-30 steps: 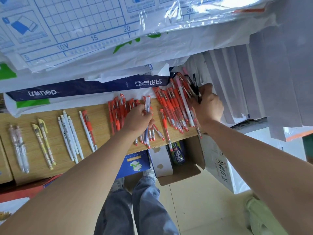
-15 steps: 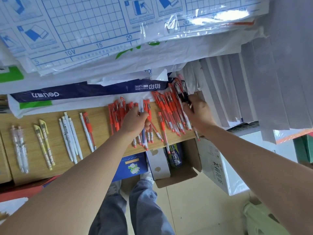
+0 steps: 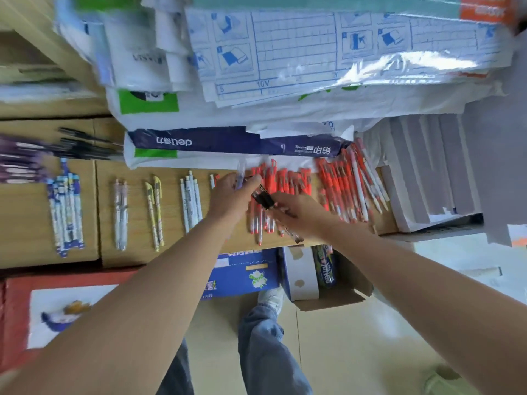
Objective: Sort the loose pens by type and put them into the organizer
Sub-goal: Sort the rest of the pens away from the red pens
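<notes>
Seemingly mid-sort, a person leans over a wooden shelf (image 3: 137,253) covered in pens, both bare arms reaching forward. The left hand (image 3: 229,196) has its fingers curled round a clear-barrelled pen (image 3: 240,173). The right hand (image 3: 302,216) pinches a small bunch of black-capped pens (image 3: 263,198) just beside the left. The picture is blurred here, so how many black-capped pens there are cannot be told.

Both hands hover over a heap of red pens (image 3: 288,182), and a second red heap (image 3: 346,183) lies to the right. Sorted rows of white pens (image 3: 190,199) and yellow pens (image 3: 154,208) lie further left.

The likely risks:
- **Dropped pens:** the red pens reach the shelf's front edge, so a brushing wrist could knock some into the open cardboard box (image 3: 342,297) below.
- **Loose grip:** a pinch on several pens at once could let one slip back into the red heap and mix the types.
- **Falling stock:** the wrapped paper packs (image 3: 228,141) stacked behind could slide if bumped.

No organizer can be plainly made out.
</notes>
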